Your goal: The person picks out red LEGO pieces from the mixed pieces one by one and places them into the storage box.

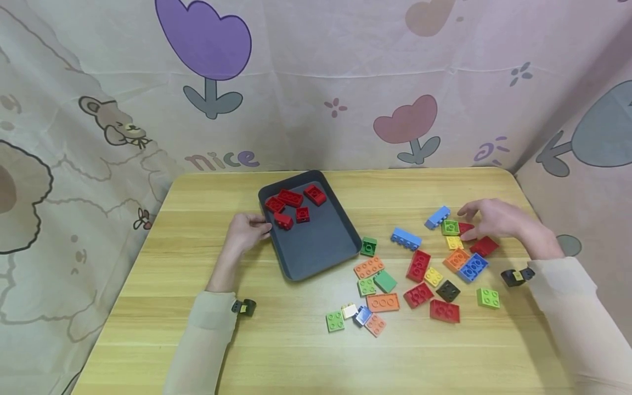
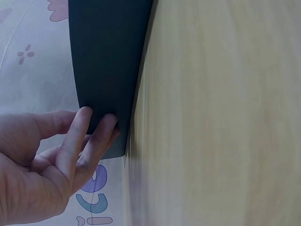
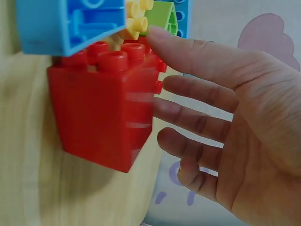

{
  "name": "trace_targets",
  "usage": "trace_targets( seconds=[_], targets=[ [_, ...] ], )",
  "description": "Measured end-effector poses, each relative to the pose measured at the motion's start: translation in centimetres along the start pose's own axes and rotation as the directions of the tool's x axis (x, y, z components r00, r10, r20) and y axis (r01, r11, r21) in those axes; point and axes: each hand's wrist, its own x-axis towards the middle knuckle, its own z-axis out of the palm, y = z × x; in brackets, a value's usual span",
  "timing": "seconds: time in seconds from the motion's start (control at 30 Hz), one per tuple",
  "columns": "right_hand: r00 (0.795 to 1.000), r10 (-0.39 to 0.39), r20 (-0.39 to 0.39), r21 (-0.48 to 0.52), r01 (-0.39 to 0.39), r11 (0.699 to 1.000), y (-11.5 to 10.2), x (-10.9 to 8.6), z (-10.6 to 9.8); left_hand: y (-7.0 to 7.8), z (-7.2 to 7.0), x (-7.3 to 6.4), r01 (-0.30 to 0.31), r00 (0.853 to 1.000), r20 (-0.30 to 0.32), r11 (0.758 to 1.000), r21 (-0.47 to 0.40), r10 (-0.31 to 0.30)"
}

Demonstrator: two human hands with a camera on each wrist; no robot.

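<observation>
My left hand [image 1: 245, 233] pinches the left wall of a dark grey tray [image 1: 321, 244], its fingers against the outside in the left wrist view. Several red bricks [image 1: 290, 198] lie in the tray's far part. Over on the right, my right hand [image 1: 496, 222] reaches around a red brick [image 1: 465, 228], thumb and fingers apart; I cannot tell whether they touch it. Another red brick [image 3: 94, 113] sits nearer the wrist, large in the right wrist view. Beside the fingertips are a light green brick [image 1: 450, 227] and a yellow brick [image 1: 454, 242].
Several loose bricks cover the table right of the tray, among them a blue brick [image 1: 406, 239], a red brick [image 1: 418, 265], an orange brick [image 1: 382, 302] and a black brick [image 1: 448, 291]. A patterned curtain [image 1: 306, 109] hangs behind the wooden table [image 1: 163, 307].
</observation>
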Motion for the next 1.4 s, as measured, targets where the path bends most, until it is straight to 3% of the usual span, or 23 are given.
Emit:
trace_targets(
  seconds=[0.33,1.07,1.4],
  targets=[
    [0.999,-0.053,-0.012,-0.002,0.053,0.999,0.6,0.2,0.8,0.0,-0.1,0.1,0.007,1.000,-0.001,1.000,-0.002,-0.007],
    [0.997,-0.069,-0.028,-0.066,0.067,0.996,0.9,0.4,1.4,0.1,0.1,0.2,0.005,1.000,-0.002,0.999,-0.034,-0.005],
    [0.998,-0.065,-0.027,-0.065,0.063,0.996,0.7,0.3,1.3,-0.1,0.1,0.1,-0.007,1.000,-0.007,1.000,-0.005,0.007]
  ],
)
